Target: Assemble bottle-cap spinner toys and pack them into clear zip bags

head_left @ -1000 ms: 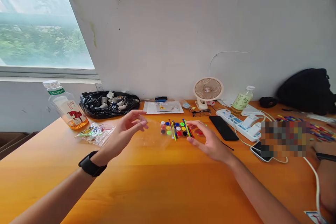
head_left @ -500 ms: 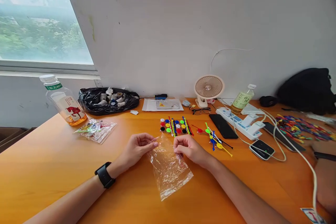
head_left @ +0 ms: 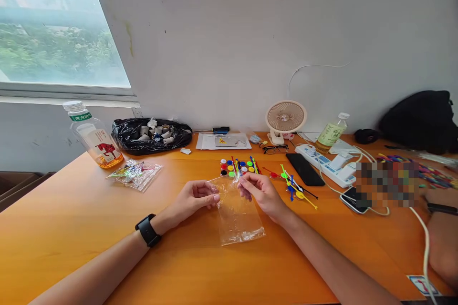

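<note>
A clear plastic bag [head_left: 240, 221] hangs between my two hands over the table's middle. My left hand [head_left: 196, 198] pinches its upper left edge between thumb and fingers. At the bag's upper right, my right hand [head_left: 258, 190] has thumb and fingertips closed on the plastic. No contents show inside it. Just behind the bag lie small coloured discs [head_left: 223, 167] in rows and bundled coloured plastic arrows [head_left: 255, 164], partly hidden by my right hand. Right of these sit loose arrows with discs [head_left: 293, 186]. A filled clear bag [head_left: 138, 175] with coloured pieces lies to the left.
A large drink bottle [head_left: 96, 140] and a black bag of scraps [head_left: 121, 137] stand back left. Behind are papers [head_left: 207, 142], a fan [head_left: 286, 116] and glasses [head_left: 275, 149]. Rightward lie a phone [head_left: 305, 169], a power strip [head_left: 324, 164], cables, and another person's arm [head_left: 443, 233].
My right hand has moved up along the bag's top edge. The bag's lower end has swung up and away from me, and it hangs flatter. My left hand keeps its pinch.
</note>
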Demonstrator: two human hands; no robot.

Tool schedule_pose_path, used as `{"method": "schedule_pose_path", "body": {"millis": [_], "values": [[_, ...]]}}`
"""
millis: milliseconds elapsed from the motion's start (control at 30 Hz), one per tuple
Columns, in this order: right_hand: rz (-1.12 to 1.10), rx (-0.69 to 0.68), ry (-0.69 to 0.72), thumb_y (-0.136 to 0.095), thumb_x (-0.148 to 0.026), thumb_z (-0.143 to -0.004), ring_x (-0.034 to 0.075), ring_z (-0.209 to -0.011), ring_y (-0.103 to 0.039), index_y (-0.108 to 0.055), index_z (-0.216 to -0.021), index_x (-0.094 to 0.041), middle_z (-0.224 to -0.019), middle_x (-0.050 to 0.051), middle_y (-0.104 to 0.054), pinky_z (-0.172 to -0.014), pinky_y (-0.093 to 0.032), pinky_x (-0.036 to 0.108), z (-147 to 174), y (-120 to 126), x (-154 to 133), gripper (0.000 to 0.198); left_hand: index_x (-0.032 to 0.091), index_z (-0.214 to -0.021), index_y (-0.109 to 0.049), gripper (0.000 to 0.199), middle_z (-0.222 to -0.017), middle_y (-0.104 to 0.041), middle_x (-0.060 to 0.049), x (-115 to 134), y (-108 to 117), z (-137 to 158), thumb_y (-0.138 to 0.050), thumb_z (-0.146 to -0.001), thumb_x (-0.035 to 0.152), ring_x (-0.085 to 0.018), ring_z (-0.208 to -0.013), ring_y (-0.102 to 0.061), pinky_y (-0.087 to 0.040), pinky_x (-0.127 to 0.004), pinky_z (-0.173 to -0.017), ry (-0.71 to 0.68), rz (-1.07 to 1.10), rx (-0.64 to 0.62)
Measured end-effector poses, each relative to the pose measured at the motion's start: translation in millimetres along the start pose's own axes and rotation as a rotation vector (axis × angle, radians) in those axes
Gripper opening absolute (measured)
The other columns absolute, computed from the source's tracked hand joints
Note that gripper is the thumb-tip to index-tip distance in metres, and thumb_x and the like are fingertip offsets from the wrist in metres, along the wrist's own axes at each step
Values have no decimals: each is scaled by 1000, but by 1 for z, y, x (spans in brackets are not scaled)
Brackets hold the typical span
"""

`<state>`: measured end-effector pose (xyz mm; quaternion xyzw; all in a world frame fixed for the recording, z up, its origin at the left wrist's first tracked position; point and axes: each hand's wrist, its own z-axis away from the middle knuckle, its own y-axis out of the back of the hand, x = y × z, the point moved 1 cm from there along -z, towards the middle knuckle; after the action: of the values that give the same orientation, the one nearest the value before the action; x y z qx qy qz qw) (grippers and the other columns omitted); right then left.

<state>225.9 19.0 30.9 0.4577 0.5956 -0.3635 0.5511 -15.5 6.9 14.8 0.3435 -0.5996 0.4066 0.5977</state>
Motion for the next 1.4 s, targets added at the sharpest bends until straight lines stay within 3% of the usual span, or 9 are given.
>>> {"method": "schedule_pose_path", "body": {"millis": [100,300,567,733,900,967,1067,1233,1400], "values": [[-4,-6,19,-68,-57,-94,13,-59,-51,-67,-78,-19,-68,1,-62,-57,-40,28,0,2,0,41,15,-88,-66,38,-83,-70,-4,6,-2,3,-83,-83,49,-14,-74,-63,-51,-26,-73,-20,14,50],[49,-220,-44,-73,-56,-90,15,-65,-57,-66,-77,-18,-70,1,-64,-65,-46,29,3,1,0,41,19,-92,-58,42,-78,-61,1,11,-8,8,-69,-91,59,-13,-69,-56,-49,-24,-65,-55,-10,133],[72,-400,41,-61,-85,-80,17,-71,-58,-67,-84,-18,-79,4,-66,-69,-45,29,1,8,-1,68,23,-96,-49,47,-60,-42,10,-2,-7,6,-56,-96,69,-7,-44,-35,-29,-19,-42,-53,-136,110],[15,-345,-46,-44,-76,-96,17,-69,-59,-69,-102,-19,-83,5,-69,-66,-45,29,0,8,0,63,20,-100,-58,49,-54,-42,9,-6,-6,7,-51,-99,68,-9,-45,-36,-28,-19,-42,-82,-298,41],[10,-333,-111,-77,-54,-87,13,-65,-57,-68,-121,-21,-80,-1,-67,-65,-46,26,3,-6,7,48,17,-115,-65,49,-58,-40,8,-8,-9,8,-58,-98,62,-9,-49,-34,-27,-21,-47,-127,-339,-79],[44,-286,-86,-83,-46,-84,13,-67,-59,-71,-120,-21,-78,-2,-65,-66,-47,26,3,-7,8,46,16,-117,-66,49,-57,-37,9,-9,-7,7,-66,-94,59,-8,-51,-32,-24,-21,-48,-122,-346,-79],[40,-221,-76,-82,-44,-85,14,-69,-61,-74,-115,-21,-76,-1,-66,-67,-48,26,1,-2,6,39,14,-101,-70,43,-56,-40,8,-8,-2,5,-74,-90,56,-8,-52,-31,-20,-22,-48,-86,-369,-75],[-41,-96,-58,-83,-44,-83,14,-73,-63,-77,-103,-21,-80,1,-68,-66,-48,26,-2,12,1,31,13,-88,-69,42,-72,-61,0,5,4,6,-74,-90,54,-9,-62,-47,-32,-21,-55,-86,-267,-45],[-138,58,-38,-86,-39,-80,14,-76,-62,-78,-98,-22,-84,1,-70,-65,-47,24,-4,21,-4,26,15,-84,-64,41,-72,-62,1,17,5,8,-76,-88,54,-10,-65,-50,-37,-22,-61,-61,-140,51]]}}
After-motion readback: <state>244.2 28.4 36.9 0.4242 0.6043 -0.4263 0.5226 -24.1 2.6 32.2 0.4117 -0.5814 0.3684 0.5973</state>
